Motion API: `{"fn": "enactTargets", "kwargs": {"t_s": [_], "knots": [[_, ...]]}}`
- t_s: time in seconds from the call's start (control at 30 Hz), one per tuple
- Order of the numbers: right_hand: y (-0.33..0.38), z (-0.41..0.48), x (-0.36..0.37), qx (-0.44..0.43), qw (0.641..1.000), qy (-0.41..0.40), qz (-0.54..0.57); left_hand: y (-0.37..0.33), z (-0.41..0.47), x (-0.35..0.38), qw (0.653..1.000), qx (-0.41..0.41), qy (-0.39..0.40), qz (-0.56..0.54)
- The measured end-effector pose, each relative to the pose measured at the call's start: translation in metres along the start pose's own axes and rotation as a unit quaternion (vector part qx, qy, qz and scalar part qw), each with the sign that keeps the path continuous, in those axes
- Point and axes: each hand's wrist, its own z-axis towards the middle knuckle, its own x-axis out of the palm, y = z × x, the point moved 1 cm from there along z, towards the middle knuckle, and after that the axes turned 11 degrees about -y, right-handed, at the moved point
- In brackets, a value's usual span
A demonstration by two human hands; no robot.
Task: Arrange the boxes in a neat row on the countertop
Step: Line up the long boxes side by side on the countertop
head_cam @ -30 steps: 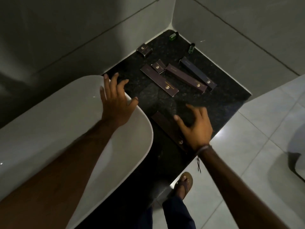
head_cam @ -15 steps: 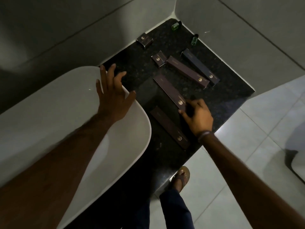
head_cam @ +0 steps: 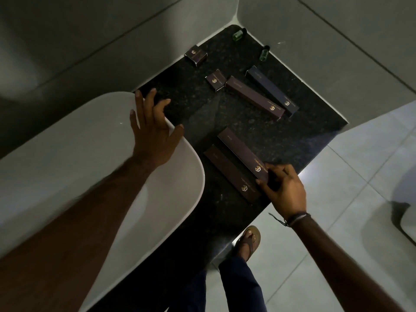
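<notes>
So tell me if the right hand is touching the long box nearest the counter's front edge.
Touching. The head view shows the right hand with its thumb on that long box, while its fingers grip the neighbouring box.

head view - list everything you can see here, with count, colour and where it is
long dark maroon cardboard boxes: three, gold logos; two side by side near the counter's front edge, one further back
long dark navy box: one, beside the rear maroon box
small dark square boxes: two, mid-counter and by the back wall
small green bottles: two, in the far corner and along the right wall
black speckled stone countertop: one, in the wall corner
white oval basin: one, left of the counter
brown sandal: one, on the pale floor tiles
left hand: open, over the basin rim
right hand: fingers on the nearer end of one front box
</notes>
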Motion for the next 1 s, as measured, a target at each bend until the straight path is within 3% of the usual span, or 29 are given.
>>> {"fn": "enactTargets", "kwargs": {"t_s": [0.3,0.47,0.6,0.77,0.87,1.0], "knots": [[-0.002,0.001,-0.007,0.016,1.000,0.007,0.004,-0.002,0.001,-0.002,1.000,0.000,0.006,0.003],[0.002,0.028,-0.021,0.077,0.992,-0.094,0.041,-0.001,0.002,-0.003,1.000,0.000,0.014,0.002],[0.012,0.091,-0.019,0.030,0.993,-0.115,0.016,-0.003,0.002,-0.005,1.000,0.000,0.023,0.002],[0.024,0.165,-0.014,-0.054,0.992,-0.075,-0.081,-0.005,0.004,-0.007,0.999,-0.007,0.031,0.004],[0.024,0.177,-0.009,-0.088,0.987,-0.033,-0.133,-0.004,0.004,-0.006,1.000,-0.010,0.026,0.012],[0.016,0.165,-0.008,-0.088,0.987,-0.045,-0.124,-0.002,0.003,-0.005,1.000,-0.006,0.025,0.011]]}}
